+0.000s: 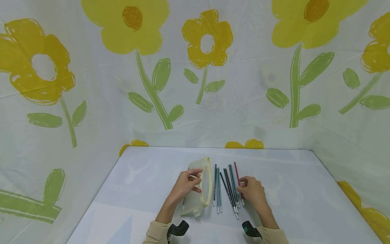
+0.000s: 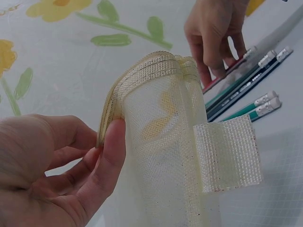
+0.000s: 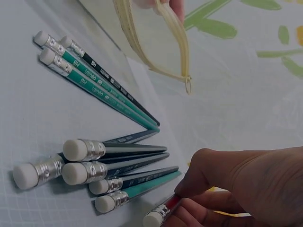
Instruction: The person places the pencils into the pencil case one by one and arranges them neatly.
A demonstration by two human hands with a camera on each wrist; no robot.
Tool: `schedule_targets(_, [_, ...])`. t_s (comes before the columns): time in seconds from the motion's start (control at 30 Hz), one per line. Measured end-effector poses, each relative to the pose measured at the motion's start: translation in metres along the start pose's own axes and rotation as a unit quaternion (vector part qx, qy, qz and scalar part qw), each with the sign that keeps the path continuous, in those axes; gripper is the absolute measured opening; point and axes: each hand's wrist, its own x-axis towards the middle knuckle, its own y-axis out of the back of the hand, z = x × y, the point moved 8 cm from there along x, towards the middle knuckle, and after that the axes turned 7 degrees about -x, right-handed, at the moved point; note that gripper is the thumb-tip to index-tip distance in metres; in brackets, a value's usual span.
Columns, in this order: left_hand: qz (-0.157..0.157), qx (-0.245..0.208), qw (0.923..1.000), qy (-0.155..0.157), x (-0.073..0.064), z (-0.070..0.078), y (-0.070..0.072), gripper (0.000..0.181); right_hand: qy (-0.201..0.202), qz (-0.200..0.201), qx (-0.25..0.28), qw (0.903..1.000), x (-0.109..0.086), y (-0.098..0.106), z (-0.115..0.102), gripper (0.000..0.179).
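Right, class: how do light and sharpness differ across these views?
Head: bright, fairly even light; left wrist: bright too, the pouch crisp down to its weave; right wrist: dimmer and greyer, soft shadows beside the pencils, yet some lettering readable.

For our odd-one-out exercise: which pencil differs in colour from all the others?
The red pencil, farthest right in the head view and pinched by the right hand. The other pencils are green or dark; none of them is red.
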Motion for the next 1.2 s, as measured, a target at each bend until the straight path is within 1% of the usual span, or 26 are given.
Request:
schedule_targets(0.27, [0.002,-0.002,1.0000,-0.001,0.001,-0.002,0.000,0.041,-0.001,-0.006,0.023,0.9997,0.000,-0.004,-0.006,0.034])
schedule_targets(0.47, [0.004,0.004,1.0000,0.003,0.001,-0.004,0.001,0.041,-0.004,-0.010,0.040,0.9992,0.000,-0.008,-0.011,0.035])
schedule_targets(0.63, [0.000,0.000,1.0000,0.002,0.001,-0.004,0.000,0.041,-0.008,-0.009,0.052,0.9986,-0.003,-0.009,-0.017,0.035])
schedule_targets(0.83, [-0.002,-0.004,1.0000,0.002,0.002,-0.006,-0.001,0.041,-0.007,-0.007,0.041,0.9991,-0.007,-0.008,-0.025,0.036])
schedule_targets(1.0, [-0.003,-0.002,1.0000,-0.001,0.001,-0.003,-0.001,0.041,-0.003,-0.008,0.044,0.9990,-0.009,-0.010,-0.033,0.036])
schedule_targets(1.2, [-0.005,-0.004,1.0000,-0.007,0.002,-0.002,0.000,0.042,0.011,0.001,0.039,0.9992,-0.013,-0.009,-0.045,0.036])
